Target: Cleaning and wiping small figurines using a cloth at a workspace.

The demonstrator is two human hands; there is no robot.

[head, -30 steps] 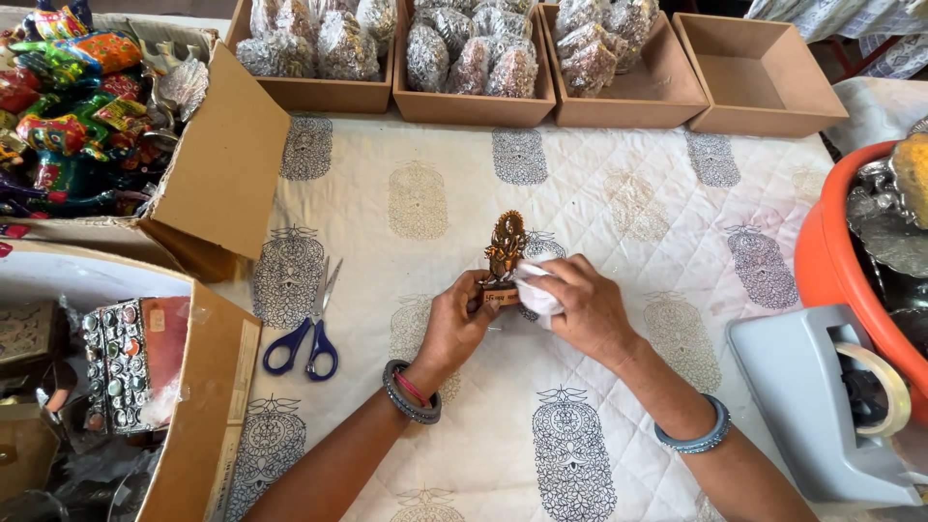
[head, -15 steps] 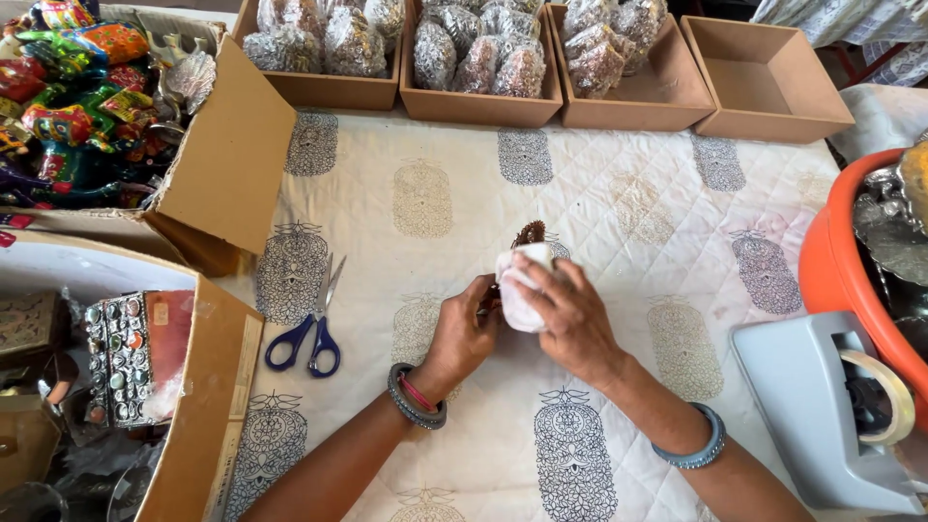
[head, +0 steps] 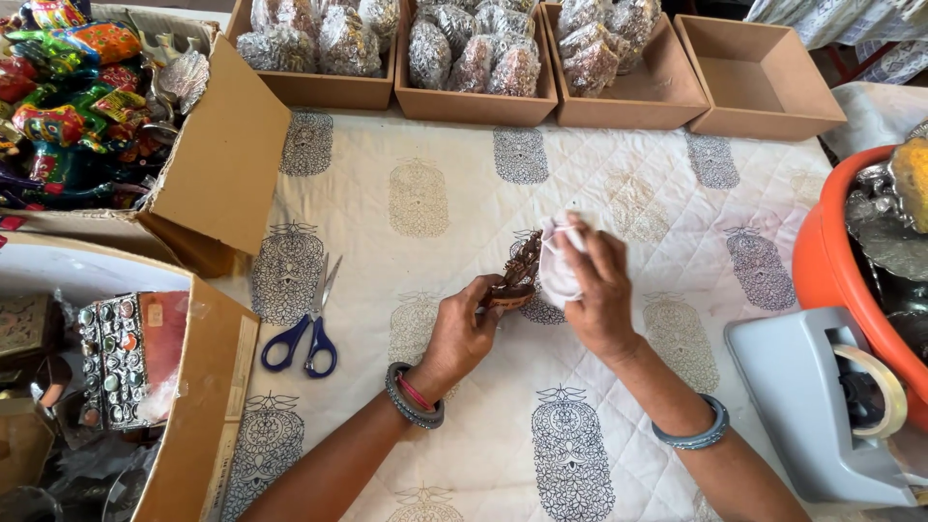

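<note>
Head view looks straight down on a quilted white cloth (head: 464,193) printed with grey block motifs. Near the middle, the left hand (head: 462,333) is closed around the base of a small brown carved figure (head: 519,275), thumb and fingers pinching its lower end so that it leans up and to the right. The right hand (head: 599,290) is closed on a crumpled white cloth wad (head: 556,266), fingers curled over it and pressing it against the right side of the figure; the 2 things touch. Both hands hover just above the table cloth, close together. The left wrist wears dark bangles with a red one (head: 414,394), the right wrist a grey-blue bangle (head: 690,432).

Left of the hands, blue-handled scissors (head: 307,324) lie shut on the cloth, blades pointing far. Along the far edge stand 4 shallow brown trays (head: 696,97): 3 hold wrapped, foil-like bundles (head: 474,53), and the rightmost one (head: 759,77) shows only its bare floor. At far left an open cardboard box (head: 217,155) holds brightly painted figures (head: 68,68). At near left another carton (head: 198,406) holds a mirror-studded box (head: 116,358). At right sits an orange tub (head: 831,261) with metal pieces, and nearer, a grey tape dispenser (head: 812,406) with its roll.
</note>
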